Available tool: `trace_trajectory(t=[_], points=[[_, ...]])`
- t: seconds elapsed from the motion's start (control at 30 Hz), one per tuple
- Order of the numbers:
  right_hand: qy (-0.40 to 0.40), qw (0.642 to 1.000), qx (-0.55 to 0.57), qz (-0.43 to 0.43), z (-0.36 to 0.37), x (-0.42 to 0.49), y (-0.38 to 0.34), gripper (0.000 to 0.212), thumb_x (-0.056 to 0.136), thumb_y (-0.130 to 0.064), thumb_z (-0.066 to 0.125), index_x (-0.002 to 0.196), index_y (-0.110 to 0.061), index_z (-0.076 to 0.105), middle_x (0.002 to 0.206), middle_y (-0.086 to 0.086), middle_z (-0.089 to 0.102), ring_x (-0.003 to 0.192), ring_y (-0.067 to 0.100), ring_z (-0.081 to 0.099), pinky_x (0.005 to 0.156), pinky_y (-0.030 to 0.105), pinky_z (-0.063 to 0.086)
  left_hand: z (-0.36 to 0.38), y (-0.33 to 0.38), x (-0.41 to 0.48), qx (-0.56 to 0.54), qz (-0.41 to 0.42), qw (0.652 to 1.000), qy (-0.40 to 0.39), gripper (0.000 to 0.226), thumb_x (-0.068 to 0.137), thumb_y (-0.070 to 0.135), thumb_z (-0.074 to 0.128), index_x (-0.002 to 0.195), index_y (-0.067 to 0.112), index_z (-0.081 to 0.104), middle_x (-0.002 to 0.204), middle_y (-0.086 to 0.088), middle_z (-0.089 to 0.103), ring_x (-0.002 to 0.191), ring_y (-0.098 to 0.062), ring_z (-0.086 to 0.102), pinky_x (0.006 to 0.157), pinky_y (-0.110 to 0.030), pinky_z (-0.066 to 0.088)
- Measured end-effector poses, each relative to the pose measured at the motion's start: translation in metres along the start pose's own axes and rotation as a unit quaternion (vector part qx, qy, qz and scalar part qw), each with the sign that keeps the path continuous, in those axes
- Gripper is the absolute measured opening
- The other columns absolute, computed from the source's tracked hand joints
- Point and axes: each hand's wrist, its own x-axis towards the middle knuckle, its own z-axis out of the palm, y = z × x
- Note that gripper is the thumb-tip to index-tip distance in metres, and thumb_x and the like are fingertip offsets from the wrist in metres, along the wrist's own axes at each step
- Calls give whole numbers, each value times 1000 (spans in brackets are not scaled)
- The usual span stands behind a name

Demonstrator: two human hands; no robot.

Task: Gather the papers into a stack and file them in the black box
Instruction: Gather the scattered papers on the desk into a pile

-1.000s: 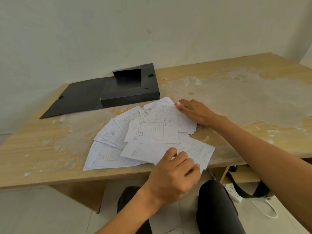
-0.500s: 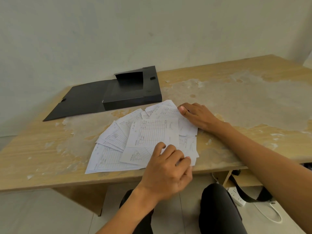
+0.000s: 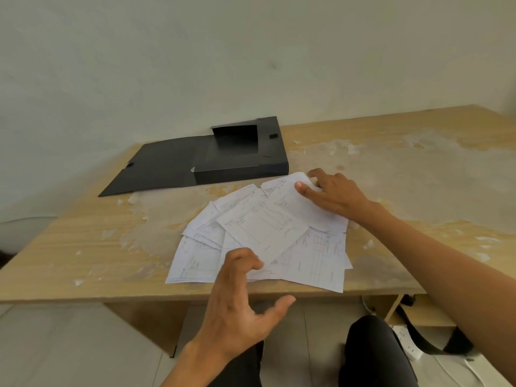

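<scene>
Since I work near to far:
Left hand [image 3: 240,305]: fingers spread, grasping nothing, hovering at the table [image 3: 83,247] edge to rake sheets inward.
Papers [image 3: 262,233]: fanned, overlapping, unstacked.
Right hand [image 3: 335,194]: flat, probably pinning their far corner.
Black box [image 3: 240,160]: beyond, open, ready.

Both forearms are bare, no sleeves showing. The left hand [image 3: 240,311] and right hand [image 3: 335,192] carry no rings or watch. Dark trousers [image 3: 374,350] cover the knees, lower frame.
</scene>
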Motion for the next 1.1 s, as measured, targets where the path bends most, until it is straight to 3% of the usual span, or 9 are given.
trace_trajectory(t=[0.1, 0.2, 0.33, 0.47, 0.53, 0.67, 0.87, 0.97, 1.1], points=[[-2, 999, -32, -6, 7, 0, -8, 73, 85, -71, 22, 136, -22, 40, 135, 9, 55, 124, 32, 44, 100, 48, 37, -3, 0, -3, -32, -26, 999, -7, 63, 74, 41, 72, 121, 22, 36, 115, 11, 41, 107, -5, 48, 86, -11, 43], [-5, 998, -57, -9, 9, -2, -8, 71, 86, -69, 21, 136, -22, 40, 137, 9, 53, 124, 31, 44, 100, 47, 35, -5, -4, -1, 42, -87, 995, 16, 66, 79, 52, 65, 132, 28, 32, 134, 7, 41, 124, -11, 41, 102, -34, 40], [-8, 998, -57, -5, 7, -3, -8, 69, 88, -68, 22, 136, -22, 40, 136, 8, 54, 123, 30, 45, 99, 46, 36, -6, -10, 4, 132, -168, 975, -61, 68, 80, 74, 37, 136, 36, 31, 145, 8, 38, 137, -10, 25, 114, -35, 4], [-12, 996, -89, -31, 9, -3, -11, 67, 86, -66, 36, 137, -23, 38, 132, 4, 56, 120, 27, 44, 95, 41, 39, -1, -9, 5, 71, -78, 991, -80, 46, 87, 58, 48, 124, 31, 51, 114, 22, 46, 118, 31, 12, 104, -18, 17], [-9, 994, -100, -40, 11, -3, -9, 66, 85, -64, 43, 137, -24, 37, 131, 1, 57, 118, 24, 43, 93, 39, 38, 0, -10, 5, 40, -70, 992, -95, 42, 88, 56, 49, 124, 34, 51, 113, 24, 45, 114, 32, 16, 95, 1, 24], [-4, 997, -65, -30, 11, -2, -7, 63, 84, -59, 50, 136, -26, 38, 131, -1, 57, 117, 22, 43, 94, 38, 37, -2, -13, 5, -29, -98, 988, -112, 46, 86, 52, 55, 129, 49, 37, 124, 34, 42, 121, 18, 30, 95, -6, 39], [-18, 999, -32, -1, 13, 5, -9, 64, 83, -59, 53, 136, -24, 40, 137, -1, 52, 123, 24, 44, 100, 42, 38, 4, -15, 8, 126, -115, 979, -112, 69, 86, 64, 41, 142, 48, 4, 151, 27, 2, 132, 17, -16, 107, -17, -21], [4, 997, 60, 54, 13, 11, -14, 62, 85, -54, 55, 134, -18, 42, 128, 8, 58, 110, 26, 54, 87, 37, 46, 8, -17, 9, 103, -107, 980, -131, 56, 86, 63, 37, 138, 42, 33, 138, 26, 33, 118, 27, 3, 116, -27, -2], [-12, 990, 77, 115, 12, 20, -20, 68, 76, -51, 70, 126, -12, 44, 109, 7, 59, 84, 20, 53, 67, 29, 43, 5, -17, 12, 89, -98, 982, -134, 52, 85, 64, 39, 127, 37, 51, 114, 28, 34, 111, 7, 26, 104, -22, 27]])
